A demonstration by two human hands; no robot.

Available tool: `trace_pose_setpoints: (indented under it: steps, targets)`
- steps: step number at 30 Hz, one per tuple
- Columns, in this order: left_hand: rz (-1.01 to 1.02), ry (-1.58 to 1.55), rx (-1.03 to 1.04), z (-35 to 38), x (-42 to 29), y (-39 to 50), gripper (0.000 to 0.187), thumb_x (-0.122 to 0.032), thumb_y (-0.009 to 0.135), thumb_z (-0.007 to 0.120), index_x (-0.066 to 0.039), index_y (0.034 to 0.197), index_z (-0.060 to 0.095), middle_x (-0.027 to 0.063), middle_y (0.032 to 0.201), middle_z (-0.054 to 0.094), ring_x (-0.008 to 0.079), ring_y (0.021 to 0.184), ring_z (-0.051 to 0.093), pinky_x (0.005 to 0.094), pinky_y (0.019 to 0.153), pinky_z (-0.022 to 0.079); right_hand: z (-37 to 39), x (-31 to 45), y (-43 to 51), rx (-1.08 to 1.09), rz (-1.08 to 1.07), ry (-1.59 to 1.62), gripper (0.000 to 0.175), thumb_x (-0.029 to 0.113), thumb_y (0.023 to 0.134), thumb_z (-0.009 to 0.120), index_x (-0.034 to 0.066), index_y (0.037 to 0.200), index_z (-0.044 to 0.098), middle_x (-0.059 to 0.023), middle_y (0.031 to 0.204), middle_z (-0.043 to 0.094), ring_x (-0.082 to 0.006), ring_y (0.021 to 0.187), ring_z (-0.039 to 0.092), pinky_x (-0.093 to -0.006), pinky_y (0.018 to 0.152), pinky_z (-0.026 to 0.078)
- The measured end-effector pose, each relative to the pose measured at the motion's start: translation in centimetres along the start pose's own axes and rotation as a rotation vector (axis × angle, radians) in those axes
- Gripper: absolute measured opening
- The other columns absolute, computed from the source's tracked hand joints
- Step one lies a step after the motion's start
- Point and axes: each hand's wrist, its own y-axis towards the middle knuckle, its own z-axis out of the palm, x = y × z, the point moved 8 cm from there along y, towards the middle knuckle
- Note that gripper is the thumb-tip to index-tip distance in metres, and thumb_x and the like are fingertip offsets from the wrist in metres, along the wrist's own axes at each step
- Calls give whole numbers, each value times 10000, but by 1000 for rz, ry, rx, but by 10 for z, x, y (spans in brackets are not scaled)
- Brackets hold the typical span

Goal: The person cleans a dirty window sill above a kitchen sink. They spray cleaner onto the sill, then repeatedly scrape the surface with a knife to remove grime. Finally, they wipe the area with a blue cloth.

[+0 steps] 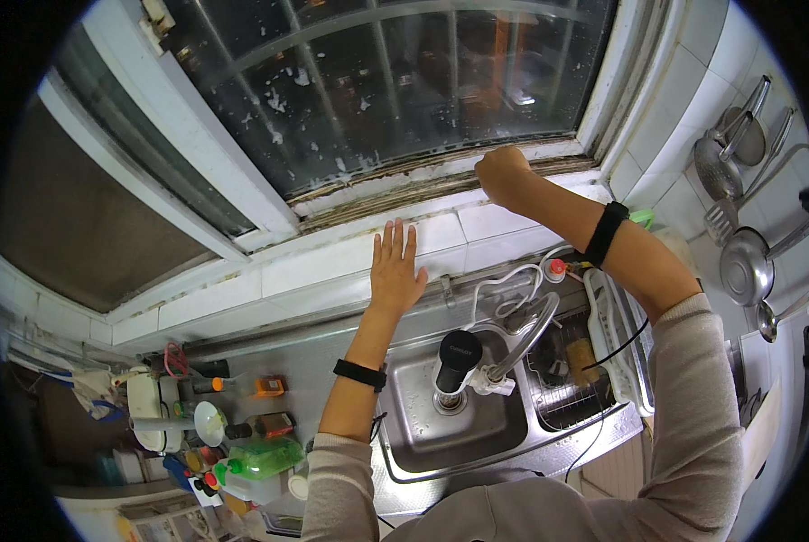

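Note:
My left hand (pixel 395 274) rests palm down on the white tiled windowsill (pixel 323 274), its fingers slightly spread and nothing in it. Farther right, my right hand (pixel 505 177) is curled into a fist at the dirty lower track (pixel 404 198) of the sliding window. Its palm side is turned away, so whatever may be inside the fist is hidden. White blotches and streaks mark the dark glass pane (pixel 404 88) above the track. Old grime and peeling paint show along the white window frame (pixel 198 129).
Below me is a steel sink (pixel 418 433) with a black-topped device (pixel 460 359) by the faucet (pixel 492 379). A wire rack (pixel 567 400) lies in the right basin. Bottles, including a green one (pixel 266 457), crowd the left counter. Metal ladles (pixel 746 267) hang at right.

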Motion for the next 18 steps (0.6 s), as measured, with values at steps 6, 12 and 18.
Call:
trace_pose_setpoints:
  steps: [6,12,18]
  targets:
    - [-67,13,50,4,15,-12,714,-275,731,559,-25,1331,262,186,1402,178,302,1316,125,430,1071,91,-21,30,14,-8,-35,51,179,145,747,567,74,884,657,-108,928,640,-238,873,617,-327,696,485]
    - [-114,0,81,2,31,-22,720,-261,735,562,-27,1337,244,181,1412,142,293,1318,116,425,1073,81,-39,46,24,-105,-69,136,144,102,731,552,50,823,648,-128,882,641,-269,829,626,-358,673,500]
    - [-150,-32,60,1,45,-34,715,-233,721,558,-25,1334,254,183,1409,156,288,1316,130,418,1074,81,-58,72,44,-79,-72,187,211,135,766,506,52,895,651,-144,941,631,-279,890,613,-372,710,489]
